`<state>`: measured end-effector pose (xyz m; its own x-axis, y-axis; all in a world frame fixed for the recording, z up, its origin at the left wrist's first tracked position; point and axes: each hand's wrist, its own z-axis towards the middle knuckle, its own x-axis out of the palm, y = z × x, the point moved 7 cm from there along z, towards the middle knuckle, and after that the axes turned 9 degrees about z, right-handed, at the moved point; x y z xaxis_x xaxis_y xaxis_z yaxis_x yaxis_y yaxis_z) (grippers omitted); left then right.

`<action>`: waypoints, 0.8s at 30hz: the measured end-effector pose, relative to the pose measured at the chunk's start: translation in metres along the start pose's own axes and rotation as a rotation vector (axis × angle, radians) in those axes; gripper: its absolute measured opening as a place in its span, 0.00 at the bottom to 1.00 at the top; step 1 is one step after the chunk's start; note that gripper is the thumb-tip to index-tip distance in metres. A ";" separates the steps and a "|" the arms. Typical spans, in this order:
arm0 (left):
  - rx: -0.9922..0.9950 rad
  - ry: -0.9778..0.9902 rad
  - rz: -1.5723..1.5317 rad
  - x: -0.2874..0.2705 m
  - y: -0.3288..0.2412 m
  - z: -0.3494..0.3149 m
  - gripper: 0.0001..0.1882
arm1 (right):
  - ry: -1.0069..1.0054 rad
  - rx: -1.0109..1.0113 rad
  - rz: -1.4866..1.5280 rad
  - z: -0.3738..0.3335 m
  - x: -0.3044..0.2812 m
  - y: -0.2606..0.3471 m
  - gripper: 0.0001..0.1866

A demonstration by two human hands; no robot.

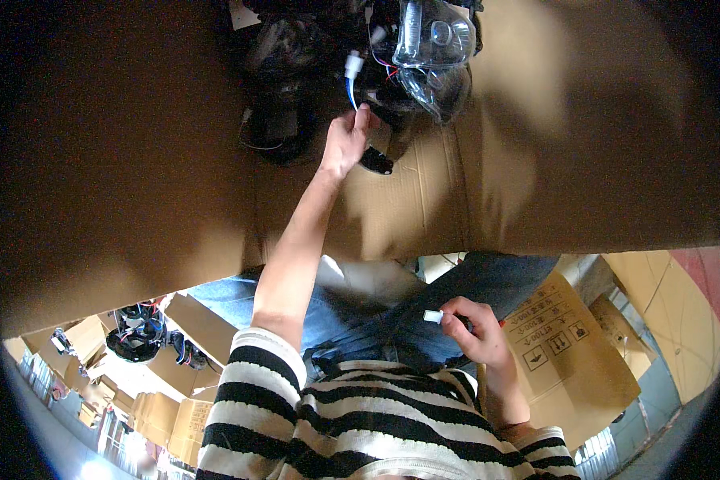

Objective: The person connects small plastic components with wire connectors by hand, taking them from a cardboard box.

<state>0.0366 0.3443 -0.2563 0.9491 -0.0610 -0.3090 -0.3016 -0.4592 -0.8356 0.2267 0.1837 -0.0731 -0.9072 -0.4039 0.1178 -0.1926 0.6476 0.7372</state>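
Handling blue-and-white wires [351,94] seems the step in hand; the next move calls for a light, steady grip.
The left hand [346,142] pinches these wires narrowly, the upper white plug [354,66] just beyond its fingertips; rightward, the lower white plug [433,316] projects leftward from the right hand [478,333], whose thumb and finger seem closed on it.

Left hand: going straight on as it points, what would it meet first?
Likely the dark side of the clear-lensed lamp, ahead and slightly right of the left hand; shadow leaves depth unclear.
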 end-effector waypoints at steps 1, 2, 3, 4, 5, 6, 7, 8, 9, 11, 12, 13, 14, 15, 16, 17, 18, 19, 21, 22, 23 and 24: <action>0.003 0.005 -0.001 -0.002 -0.016 -0.011 0.19 | -0.006 0.008 -0.011 -0.002 0.000 0.001 0.06; 0.042 0.011 0.030 -0.008 -0.036 -0.025 0.18 | 0.001 0.011 -0.020 -0.004 0.001 0.004 0.06; 0.083 0.018 0.060 -0.013 -0.051 -0.037 0.17 | 0.005 0.004 -0.018 -0.005 0.002 0.006 0.06; 0.086 0.013 0.065 -0.019 -0.059 -0.050 0.17 | 0.012 -0.013 -0.045 -0.006 0.003 0.007 0.05; 0.180 0.000 0.027 -0.025 -0.071 -0.063 0.15 | 0.018 -0.031 -0.072 -0.009 0.005 0.010 0.05; 0.276 -0.010 -0.013 -0.031 -0.087 -0.078 0.13 | 0.019 -0.038 -0.073 -0.013 0.006 0.014 0.05; 0.193 0.068 -0.020 -0.037 -0.093 -0.094 0.11 | 0.032 -0.049 -0.104 -0.018 0.007 0.017 0.05; 0.270 0.040 0.067 -0.044 -0.107 -0.110 0.11 | 0.044 -0.060 -0.136 -0.023 0.008 0.021 0.05; 0.344 0.006 0.156 -0.054 -0.121 -0.128 0.12 | 0.052 -0.070 -0.138 -0.030 0.011 0.026 0.05; 0.276 0.104 0.165 -0.060 -0.116 -0.151 0.12 | 0.089 -0.192 -0.197 -0.033 0.012 0.030 0.05; 0.227 0.193 0.165 -0.063 -0.115 -0.169 0.12 | 0.128 -0.185 -0.235 -0.041 0.018 0.031 0.03; 0.282 0.184 0.143 -0.068 -0.118 -0.188 0.13 | 0.136 -0.189 -0.236 -0.047 0.023 0.033 0.03; 0.356 0.137 0.159 -0.070 -0.115 -0.206 0.15 | 0.155 -0.273 -0.230 -0.054 0.029 0.039 0.03; 0.427 0.084 0.176 -0.073 -0.113 -0.225 0.16 | 0.180 -0.357 -0.224 -0.062 0.035 0.047 0.03; 0.360 0.149 0.240 -0.076 -0.110 -0.241 0.19 | 0.230 -0.361 -0.255 -0.068 0.043 0.049 0.03; 0.464 0.107 0.311 -0.078 -0.110 -0.258 0.21 | 0.246 -0.358 -0.253 -0.072 0.048 0.050 0.03; 0.422 0.133 0.340 -0.079 -0.102 -0.273 0.20 | 0.273 -0.364 -0.248 -0.078 0.054 0.051 0.03; 0.378 0.159 0.367 -0.081 -0.093 -0.288 0.20 | 0.301 -0.368 -0.242 -0.082 0.061 0.050 0.02; 0.314 0.187 0.411 -0.086 -0.077 -0.317 0.24 | 0.303 -0.397 -0.211 -0.091 0.073 0.049 0.02; 0.264 0.185 0.429 -0.090 -0.071 -0.329 0.23 | 0.326 -0.401 -0.231 -0.094 0.079 0.053 0.03; 0.214 0.184 0.448 -0.094 -0.065 -0.341 0.23 | 0.349 -0.405 -0.250 -0.097 0.085 0.056 0.03; 0.198 0.178 0.448 -0.100 -0.062 -0.350 0.23 | 0.338 -0.435 -0.226 -0.098 0.089 0.060 0.03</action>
<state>-0.0076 0.0685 -0.0153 0.7187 -0.3706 -0.5883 -0.6767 -0.1783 -0.7144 0.1707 0.1236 0.0468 -0.6783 -0.7305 0.0793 -0.1312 0.2267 0.9651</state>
